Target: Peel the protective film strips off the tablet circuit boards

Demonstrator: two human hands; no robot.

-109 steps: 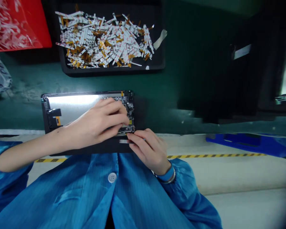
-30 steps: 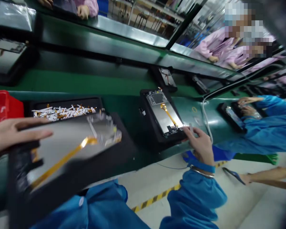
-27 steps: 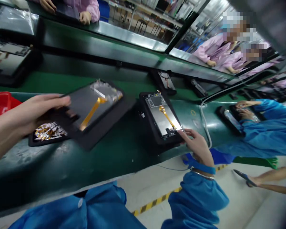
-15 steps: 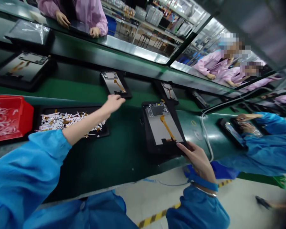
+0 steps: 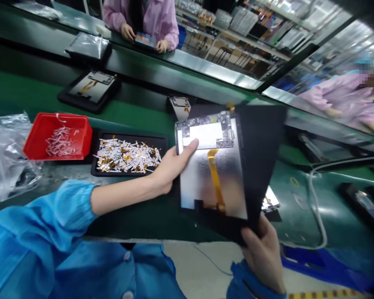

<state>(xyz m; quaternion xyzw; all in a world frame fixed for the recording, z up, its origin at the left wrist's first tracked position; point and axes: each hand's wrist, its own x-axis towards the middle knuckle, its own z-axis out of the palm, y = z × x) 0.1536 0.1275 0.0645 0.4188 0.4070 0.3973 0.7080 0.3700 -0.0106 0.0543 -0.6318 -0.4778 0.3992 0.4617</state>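
An opened tablet with a circuit board along its top and an orange ribbon cable is raised off the bench, close to the camera. My left hand grips its upper left edge; the thumb lies over the board and the fingers are hidden underneath. Behind the tablet, a flat black tray sticks out to the right at an angle. My right hand is closed on the lower corner of that tray, thumb in front. Part of another bright panel shows below the tray on the bench.
Left of my hands are a black tray of white and gold strips, a red bin with white scraps, and plastic bags. Beyond runs a green conveyor with opened tablets. A white cable lies right; a pink-sleeved person works opposite.
My left hand has come from the conveyor's edge onto the tablet. The tablet and black tray have been lifted and tilted, and the camera view has turned left.
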